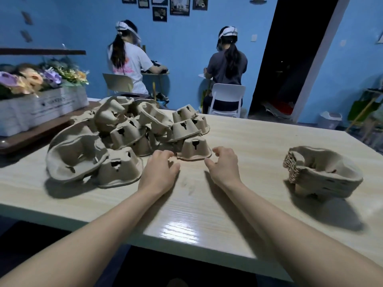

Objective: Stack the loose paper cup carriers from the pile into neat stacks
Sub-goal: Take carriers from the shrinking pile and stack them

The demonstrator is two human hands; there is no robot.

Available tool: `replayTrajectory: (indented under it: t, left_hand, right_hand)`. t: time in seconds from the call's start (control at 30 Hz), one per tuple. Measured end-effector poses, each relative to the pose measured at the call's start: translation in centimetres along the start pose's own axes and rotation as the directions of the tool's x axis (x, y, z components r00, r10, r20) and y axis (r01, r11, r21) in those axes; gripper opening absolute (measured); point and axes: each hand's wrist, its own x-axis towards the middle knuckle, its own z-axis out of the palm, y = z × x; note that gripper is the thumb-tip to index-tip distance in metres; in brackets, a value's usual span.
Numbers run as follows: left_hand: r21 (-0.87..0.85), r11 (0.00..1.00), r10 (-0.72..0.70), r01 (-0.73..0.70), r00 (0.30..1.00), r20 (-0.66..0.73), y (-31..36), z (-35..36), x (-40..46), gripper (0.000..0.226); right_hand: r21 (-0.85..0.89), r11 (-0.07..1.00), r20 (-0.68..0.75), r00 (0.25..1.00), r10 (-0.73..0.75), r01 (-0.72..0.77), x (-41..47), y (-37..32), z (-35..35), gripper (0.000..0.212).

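Left hand [160, 165] empty, fingers loosely curled, resting low on the surface [238, 146], fingertips just short of a single upturned carrier [193, 149]. Right hand [224, 162] also empty, fingers spread apart, thumb out, just beside the same carrier on its other side. Neither hand touching it as far as I can tell; carrier sits between the two, cups-down, at the near edge of the pile [128, 129].

Step in hand, by my read: reaching in for the next pick from the pile. Both hands bracket that front carrier, so it looks like the target.

Pile itself: many loose carriers, jumbled, some upside down, some on their side, left of centre. Finished stack [323, 175] stands well apart to the right, nested, slightly skewed, open side up.

Next move calls for closing on the carrier's rim from both sides, lifting it clear of its neighbours, flipping it to match the stack's orientation, then nesting it squarely on top.
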Motion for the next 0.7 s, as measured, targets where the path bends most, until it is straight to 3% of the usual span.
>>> replayTrajectory:
  t: [0.33,0.47,0.7]
  left_hand:
    - [0.122,0.992,0.037,-0.039,0.999,0.017,0.3,0.6,0.1,0.040]
    - [0.130,0.991,0.041,-0.043,0.999,0.016,0.2,0.5,0.1,0.041]
    - [0.079,0.996,0.045,-0.044,0.999,-0.010,0.1,0.5,-0.2,0.043]
  right_hand:
    - [0.104,0.993,-0.016,0.998,-0.055,0.056,3.8,-0.3,2.3,0.049]
    - [0.110,0.992,0.021,0.998,-0.058,0.055,4.1,-0.6,2.8,0.035]
    - [0.192,0.981,-0.034,0.999,-0.011,0.018,3.6,-0.4,2.1,0.022]
